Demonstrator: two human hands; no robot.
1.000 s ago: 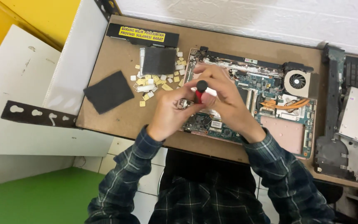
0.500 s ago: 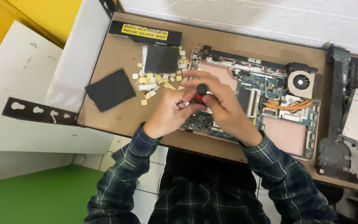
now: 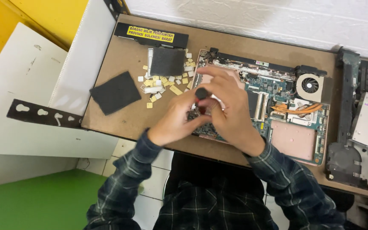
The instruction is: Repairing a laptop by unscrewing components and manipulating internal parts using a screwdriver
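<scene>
— Over the board [image 3: 277, 106], what are the hands doing?

— Both meet above its left part. The right hand [image 3: 231, 113] has its fingers [image 3: 213, 73] curled round a screwdriver [image 3: 201, 97]; the black cap of the handle shows on top, a bit of red below. The left hand [image 3: 175, 119] closes in from the left, its fingers wrapped against the same tool, tip hidden between the palms.

— Anything different from half a second ago?

— Hardly. The hands sit at the same spot on the board, and the cap is still upright between them. The right hand's fingers look a little more spread over the top than before.

— And around them?

— On the brown surface [image 3: 120, 121], a scatter of small yellow and white chips [image 3: 162, 83] lies just left of the board, a dark pad [image 3: 167, 61] above them, another pad [image 3: 116, 92] further left. The fan [image 3: 309, 85] is at the board's upper right, copper pipes [image 3: 299, 108] beneath it. None of these has moved.
</scene>
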